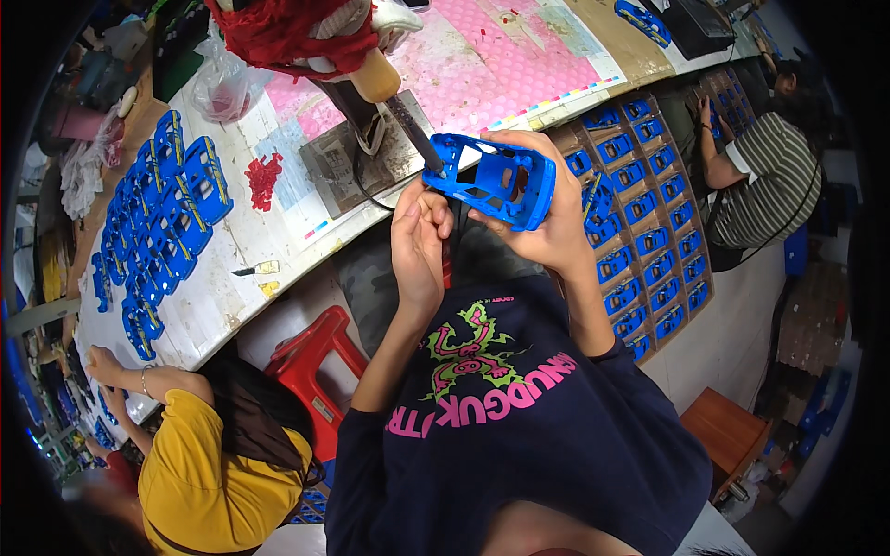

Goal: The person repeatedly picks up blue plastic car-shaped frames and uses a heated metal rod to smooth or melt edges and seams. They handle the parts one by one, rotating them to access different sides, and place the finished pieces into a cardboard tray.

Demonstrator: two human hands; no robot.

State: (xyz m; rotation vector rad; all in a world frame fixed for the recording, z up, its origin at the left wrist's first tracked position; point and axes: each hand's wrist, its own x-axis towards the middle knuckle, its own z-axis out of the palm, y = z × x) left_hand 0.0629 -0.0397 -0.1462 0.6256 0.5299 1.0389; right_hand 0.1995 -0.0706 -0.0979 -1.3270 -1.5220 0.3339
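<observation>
A blue plastic toy car body shell (491, 176), its hollow inside and window openings showing, is gripped by its right end in my right hand (561, 222). The thumb lies below the shell and the fingers above it. At the shell's left end stands the dark metal rod (414, 134) of a tool like a soldering iron, its tan handle (375, 78) wrapped above in red cloth (287, 37). The rod's tip meets or nearly meets the shell. My left hand (422, 246) is just below that end, its fingers curled together; whatever they pinch is too small to make out.
Small red pieces (263, 181) lie on the white table (236, 283), left of a dark metal plate (348, 167). Many blue shells (167, 204) cluster farther left. Cardboard trays of shells (640, 213) stand at right. A red stool (320, 371) and co-workers in yellow (190, 473) and stripes (774, 176) are close.
</observation>
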